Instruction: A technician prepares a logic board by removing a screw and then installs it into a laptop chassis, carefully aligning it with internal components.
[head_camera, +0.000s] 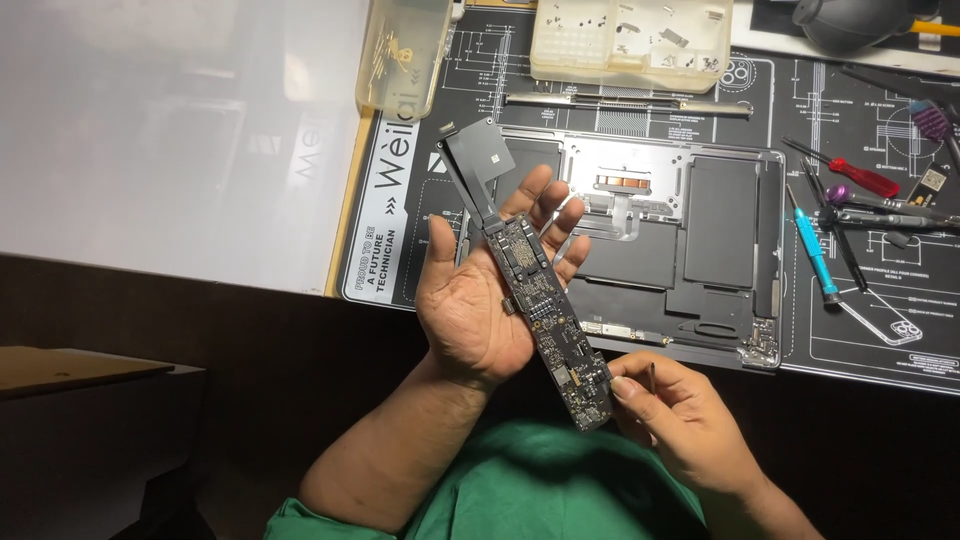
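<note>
At frame centre, the left hand (480, 300) cradles the freed logic board (548, 315) in an open palm, right hand (680, 420) pinching a thin tool (652, 378), above the gutted laptop shell (700, 240).

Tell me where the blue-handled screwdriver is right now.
In the head view, the blue-handled screwdriver lies on the dark work mat, right of the opened laptop case, below the red-handled screwdriver.
</note>
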